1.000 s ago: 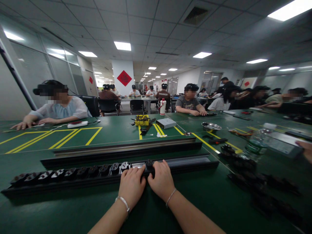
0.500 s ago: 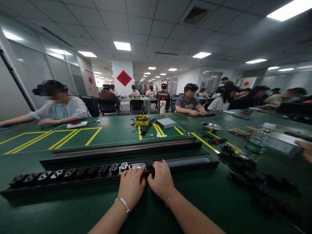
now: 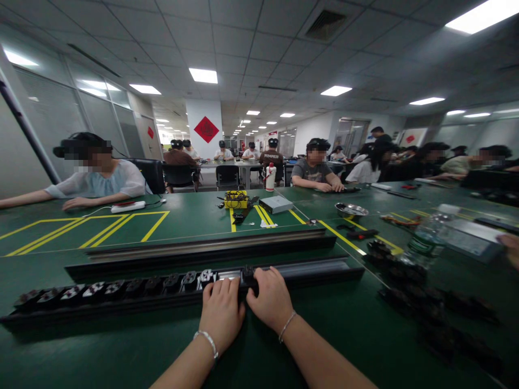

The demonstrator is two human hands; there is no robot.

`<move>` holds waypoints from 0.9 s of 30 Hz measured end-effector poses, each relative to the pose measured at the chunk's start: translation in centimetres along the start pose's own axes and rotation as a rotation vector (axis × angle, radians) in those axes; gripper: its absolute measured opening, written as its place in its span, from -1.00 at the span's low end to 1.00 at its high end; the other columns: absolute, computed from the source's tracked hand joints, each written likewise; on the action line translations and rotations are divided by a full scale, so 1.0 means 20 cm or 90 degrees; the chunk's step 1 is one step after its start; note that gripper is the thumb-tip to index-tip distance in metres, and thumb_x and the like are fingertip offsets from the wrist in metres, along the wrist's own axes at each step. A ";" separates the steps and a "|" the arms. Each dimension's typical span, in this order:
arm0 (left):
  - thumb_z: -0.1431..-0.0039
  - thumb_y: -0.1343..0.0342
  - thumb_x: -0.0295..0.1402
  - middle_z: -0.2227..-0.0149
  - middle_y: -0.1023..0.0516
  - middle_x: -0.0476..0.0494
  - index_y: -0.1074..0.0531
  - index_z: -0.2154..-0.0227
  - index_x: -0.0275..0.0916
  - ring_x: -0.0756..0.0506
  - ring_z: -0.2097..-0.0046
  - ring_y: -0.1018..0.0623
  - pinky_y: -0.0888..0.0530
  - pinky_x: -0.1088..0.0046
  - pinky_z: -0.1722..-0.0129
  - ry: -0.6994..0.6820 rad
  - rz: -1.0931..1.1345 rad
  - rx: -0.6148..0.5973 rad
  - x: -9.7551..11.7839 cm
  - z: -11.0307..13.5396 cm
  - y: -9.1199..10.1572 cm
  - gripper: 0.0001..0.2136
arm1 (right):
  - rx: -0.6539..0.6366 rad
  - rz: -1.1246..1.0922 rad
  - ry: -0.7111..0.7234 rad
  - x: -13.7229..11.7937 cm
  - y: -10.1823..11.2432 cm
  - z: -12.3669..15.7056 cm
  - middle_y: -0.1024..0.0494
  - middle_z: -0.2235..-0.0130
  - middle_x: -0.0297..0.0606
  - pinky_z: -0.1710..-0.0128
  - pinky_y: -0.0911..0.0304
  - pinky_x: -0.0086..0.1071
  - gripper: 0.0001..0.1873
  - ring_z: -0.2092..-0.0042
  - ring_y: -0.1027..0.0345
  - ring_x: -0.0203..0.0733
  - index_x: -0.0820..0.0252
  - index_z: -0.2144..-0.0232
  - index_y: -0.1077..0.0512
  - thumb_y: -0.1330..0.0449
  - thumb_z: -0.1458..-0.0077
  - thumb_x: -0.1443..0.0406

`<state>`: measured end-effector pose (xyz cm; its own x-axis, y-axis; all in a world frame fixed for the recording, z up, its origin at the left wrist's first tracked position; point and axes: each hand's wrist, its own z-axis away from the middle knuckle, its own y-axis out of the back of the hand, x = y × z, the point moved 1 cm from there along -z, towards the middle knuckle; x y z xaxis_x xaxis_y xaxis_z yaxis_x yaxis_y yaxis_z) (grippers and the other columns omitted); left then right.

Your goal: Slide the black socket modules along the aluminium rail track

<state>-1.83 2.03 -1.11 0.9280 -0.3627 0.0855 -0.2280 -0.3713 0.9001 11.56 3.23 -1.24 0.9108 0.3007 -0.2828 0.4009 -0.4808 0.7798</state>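
A long black rail (image 3: 320, 273) with a raised lip lies across the table before me. Several black plug-socket modules (image 3: 133, 289) sit in a row in its left part, and a strip of bare channel shows to the right. My right hand (image 3: 271, 300) is closed around the right side of a separate black socket module (image 3: 248, 274) standing in the channel; its fingertips are partly hidden. Close beside it, my left hand (image 3: 223, 310) is closed over the rail's near edge, fingers over the channel, just right of the row's last module.
A second black rail (image 3: 203, 246) lies behind this one. To the right are a pile of black modules (image 3: 438, 308), a water bottle (image 3: 427, 237), a metal bowl (image 3: 351, 209) and a silver box (image 3: 275, 203). A co-worker (image 3: 97, 173) sits across the table at left.
My left hand has shifted very slightly right and down along the near edge, and my right hand has moved slightly right. The module and the rail look unmoved.
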 end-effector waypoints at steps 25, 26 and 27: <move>-0.03 0.06 -0.37 0.16 -0.41 -0.09 -0.26 0.05 -0.11 -0.12 0.10 -0.34 -0.10 0.26 0.04 0.013 -0.016 -0.064 -0.01 -0.01 0.02 -0.64 | 0.021 -0.011 -0.013 0.00 0.00 0.00 -0.39 0.46 -0.30 -0.05 0.06 -0.29 -0.94 0.30 -0.26 -0.22 0.15 0.48 -0.24 -0.04 0.15 0.34; -0.03 0.06 -0.36 0.16 -0.41 -0.09 -0.26 0.05 -0.11 -0.12 0.09 -0.33 -0.10 0.26 0.04 0.012 -0.019 -0.064 -0.01 -0.01 0.02 -0.63 | 0.021 -0.011 -0.014 0.00 0.00 -0.01 -0.39 0.46 -0.30 -0.04 0.05 -0.29 -0.94 0.31 -0.26 -0.23 0.16 0.48 -0.24 -0.04 0.14 0.34; -0.03 0.05 -0.36 0.16 -0.40 -0.10 -0.26 0.04 -0.11 -0.12 0.09 -0.33 -0.10 0.26 0.04 0.010 -0.021 -0.063 -0.02 -0.01 0.01 -0.63 | 0.020 -0.011 -0.014 0.00 0.00 -0.01 -0.39 0.46 -0.30 -0.04 0.05 -0.29 -0.95 0.31 -0.26 -0.23 0.16 0.49 -0.24 -0.04 0.13 0.35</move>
<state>-2.12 2.24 -0.79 0.9395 -0.3372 0.0611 -0.1674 -0.2957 0.9405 11.56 3.28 -1.11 0.9058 0.2906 -0.3084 0.4187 -0.5016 0.7571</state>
